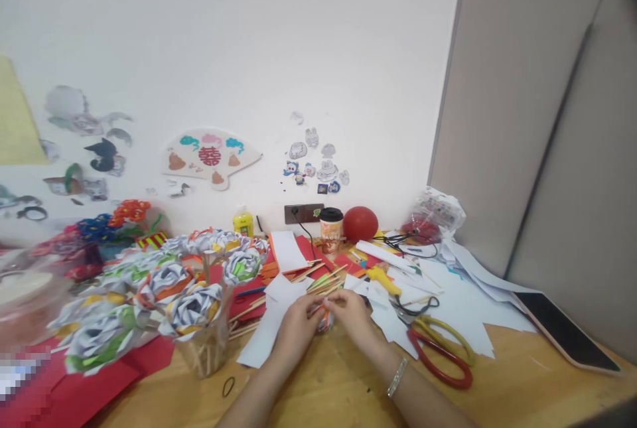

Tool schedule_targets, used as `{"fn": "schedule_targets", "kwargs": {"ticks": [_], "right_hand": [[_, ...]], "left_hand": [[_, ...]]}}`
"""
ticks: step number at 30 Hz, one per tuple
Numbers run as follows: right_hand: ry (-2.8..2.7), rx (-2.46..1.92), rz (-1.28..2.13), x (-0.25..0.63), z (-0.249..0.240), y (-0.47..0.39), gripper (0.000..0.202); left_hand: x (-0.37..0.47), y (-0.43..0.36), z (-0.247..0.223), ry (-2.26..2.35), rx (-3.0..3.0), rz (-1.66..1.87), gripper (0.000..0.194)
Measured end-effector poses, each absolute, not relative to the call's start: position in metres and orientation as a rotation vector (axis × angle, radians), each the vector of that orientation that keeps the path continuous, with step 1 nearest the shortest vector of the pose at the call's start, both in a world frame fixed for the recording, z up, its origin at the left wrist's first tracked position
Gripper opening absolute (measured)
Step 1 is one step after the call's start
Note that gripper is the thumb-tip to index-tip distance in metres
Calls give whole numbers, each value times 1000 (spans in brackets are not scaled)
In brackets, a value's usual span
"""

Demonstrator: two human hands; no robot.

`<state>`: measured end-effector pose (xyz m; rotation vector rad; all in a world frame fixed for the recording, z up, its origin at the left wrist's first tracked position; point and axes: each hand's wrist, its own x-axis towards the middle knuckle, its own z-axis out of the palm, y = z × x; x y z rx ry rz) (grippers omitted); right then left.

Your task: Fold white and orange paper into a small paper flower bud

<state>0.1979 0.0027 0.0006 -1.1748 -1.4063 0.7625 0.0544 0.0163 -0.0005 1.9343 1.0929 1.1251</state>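
Note:
Close together at the middle of the table, both hands have their fingertips pinched on a small white and orange paper flower (pixel 326 320). My left hand (pixel 297 323) grips its left side. My right hand (pixel 352 314), below a bracelet on the wrist, pinches it from the right. Much of the flower is hidden behind the fingers. White paper strips (pixel 266 332) lie beside my left hand, and thin wooden sticks (pixel 328 277) are scattered just beyond the hands. A yellow glue gun (pixel 384 280) rests beyond my right hand.
Finished paper flowers (pixel 194 308) stand in cups at the left. Scissors with red and yellow handles (pixel 442 368) lie at the right, near a tablet (pixel 567 328). A lidded coffee cup (pixel 331 232), a red balloon (pixel 360 223) and a yellow bottle (pixel 243 222) stand by the wall.

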Motion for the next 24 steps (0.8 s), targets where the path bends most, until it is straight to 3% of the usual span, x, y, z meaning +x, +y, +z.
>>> {"fn": "schedule_targets", "kwargs": {"ticks": [3,9,18,24], "right_hand": [[-1413,-1135,822,204,4,5,19],[-1449,-1022,1069,207,15,1,28],[-1480,-972,1336,211,14,-7,34],[-1561,-1003,1301,216,3,5,33]], "left_hand": [[52,16,6,1031,1840,1080,18],[40,23,15,738,1742,929,30],[42,18,6,700,1466,852,34],[40,18,4,820,1666,831,30]]}}
